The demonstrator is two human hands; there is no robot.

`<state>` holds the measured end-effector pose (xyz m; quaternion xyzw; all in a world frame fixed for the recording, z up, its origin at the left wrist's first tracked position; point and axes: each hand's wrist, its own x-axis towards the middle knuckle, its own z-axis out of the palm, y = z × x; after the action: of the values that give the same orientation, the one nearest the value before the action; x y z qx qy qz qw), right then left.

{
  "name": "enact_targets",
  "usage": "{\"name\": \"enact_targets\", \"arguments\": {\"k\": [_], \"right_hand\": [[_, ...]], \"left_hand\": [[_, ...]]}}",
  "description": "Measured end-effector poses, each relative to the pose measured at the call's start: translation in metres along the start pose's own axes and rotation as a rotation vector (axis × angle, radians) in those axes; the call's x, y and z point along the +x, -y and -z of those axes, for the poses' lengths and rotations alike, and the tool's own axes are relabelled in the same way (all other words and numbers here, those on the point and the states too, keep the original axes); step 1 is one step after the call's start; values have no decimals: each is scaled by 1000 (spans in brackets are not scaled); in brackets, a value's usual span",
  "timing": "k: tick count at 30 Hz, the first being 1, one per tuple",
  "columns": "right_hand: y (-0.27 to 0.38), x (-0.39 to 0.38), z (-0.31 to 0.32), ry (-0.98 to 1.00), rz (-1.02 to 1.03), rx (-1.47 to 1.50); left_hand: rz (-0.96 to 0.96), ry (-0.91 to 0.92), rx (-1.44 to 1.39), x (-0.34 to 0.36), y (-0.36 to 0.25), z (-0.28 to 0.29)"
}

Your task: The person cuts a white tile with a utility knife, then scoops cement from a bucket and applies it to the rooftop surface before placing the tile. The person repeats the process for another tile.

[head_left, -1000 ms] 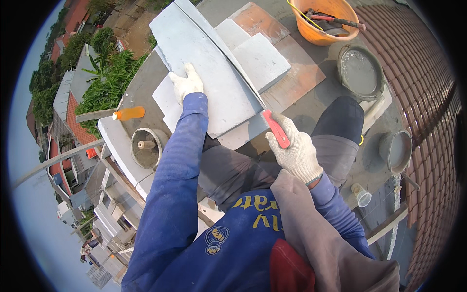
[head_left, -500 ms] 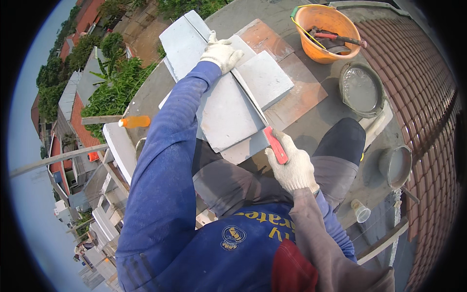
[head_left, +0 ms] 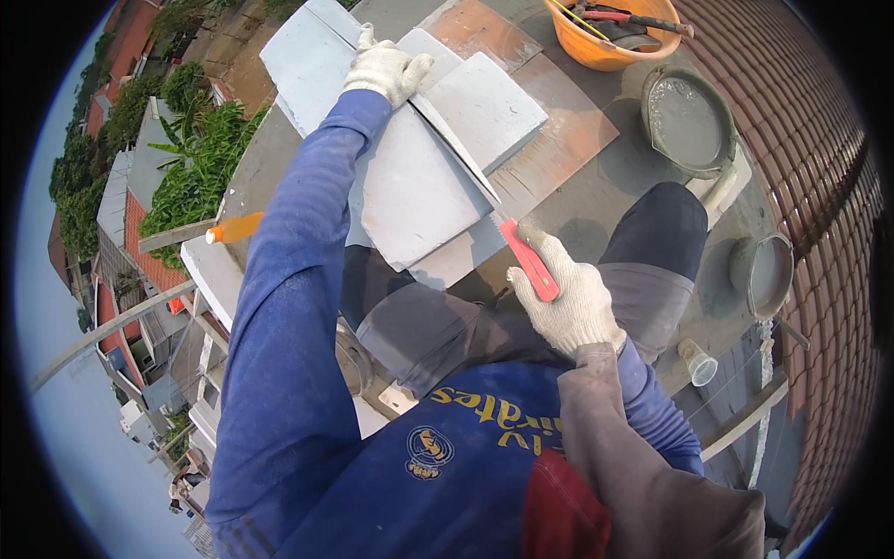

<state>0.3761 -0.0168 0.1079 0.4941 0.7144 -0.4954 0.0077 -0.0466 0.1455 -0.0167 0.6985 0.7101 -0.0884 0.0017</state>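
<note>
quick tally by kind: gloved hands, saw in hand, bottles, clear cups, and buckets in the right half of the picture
Gloved hands: 2, left hand and right hand
Saw: 1
Orange bottle: 1
Clear cup: 1
Orange bucket: 1
Grey buckets: 2
Total: 7

Matt, coarse-knit cloth gloves (head_left: pixel 384 74) cover both hands (head_left: pixel 573 306), and the red handle (head_left: pixel 531 265) looks like smooth plastic. The pale slabs (head_left: pixel 424 200) are chalky and matt, the reddish-brown sheets (head_left: pixel 570 130) rougher and blotched; the orange bucket (head_left: pixel 592 53) is smooth plastic, the roof tiles (head_left: pixel 824 279) softly glossy.
</note>
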Motion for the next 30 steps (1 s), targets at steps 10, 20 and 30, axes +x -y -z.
{"name": "enact_targets", "arguments": {"k": [10,20,30], "right_hand": [[-31,-27,-6,-94,92,9],[-70,-67,-4,27,33,244],[-58,-70,3,-50,176,160]], "left_hand": [[-72,-53,-26,6,3,-4],[-52,-62,-51,5,6,-1],[-60,-36,-71,3,-1,3]]}}
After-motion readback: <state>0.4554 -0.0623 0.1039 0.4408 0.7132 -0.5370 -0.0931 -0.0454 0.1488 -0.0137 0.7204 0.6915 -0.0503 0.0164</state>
